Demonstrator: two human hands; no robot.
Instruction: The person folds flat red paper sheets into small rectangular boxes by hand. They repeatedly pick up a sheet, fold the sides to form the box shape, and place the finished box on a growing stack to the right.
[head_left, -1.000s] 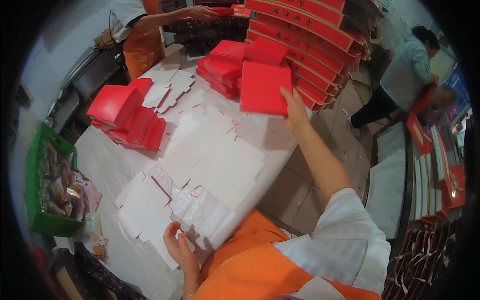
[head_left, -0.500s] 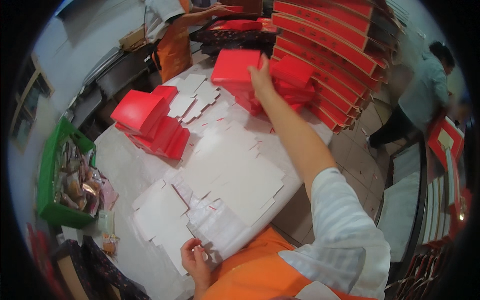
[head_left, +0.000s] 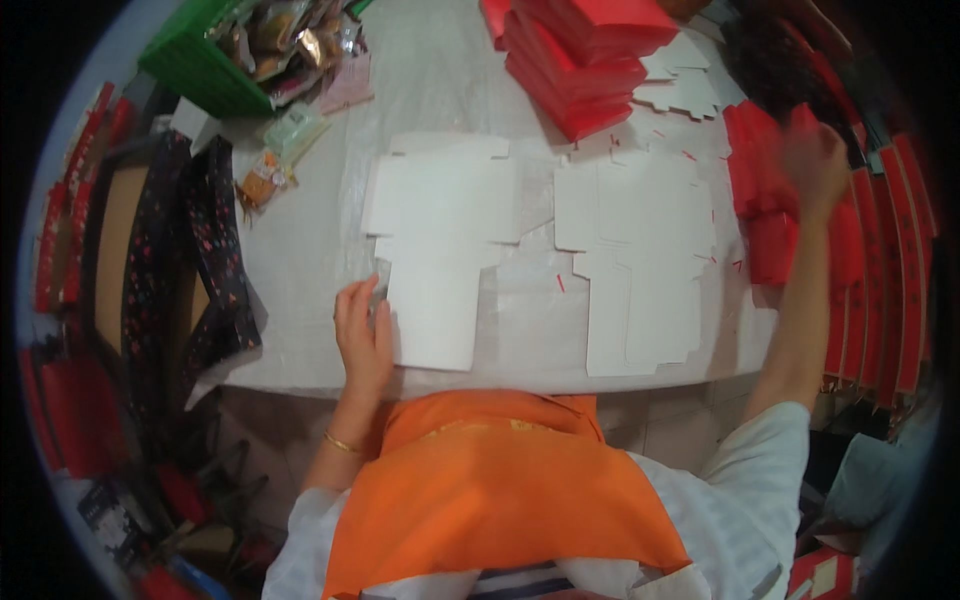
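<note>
My left hand point(head_left: 362, 330) rests flat on the white table point(head_left: 300, 250), its fingers touching the left edge of a flat white die-cut cardboard blank point(head_left: 440, 240). A second pile of white blanks point(head_left: 640, 250) lies to the right of it. My right hand point(head_left: 815, 165) is raised at the far right, blurred, fingers apart, beside a stack of red folded boxes point(head_left: 765, 205) at the table's right edge. Whether it touches the boxes I cannot tell. It holds nothing visible.
More red boxes point(head_left: 585, 60) are piled at the table's far side, with small white cut-outs point(head_left: 685, 85) next to them. A green crate point(head_left: 215, 60) of packets stands at the far left. Dark patterned sheets point(head_left: 190, 260) hang off the left. Red flat cartons point(head_left: 880, 280) line the right.
The view has swung down and left over the table. My right arm has let go of the red box it carried to the stacks and drawn back. My left hand stays by the blanks.
</note>
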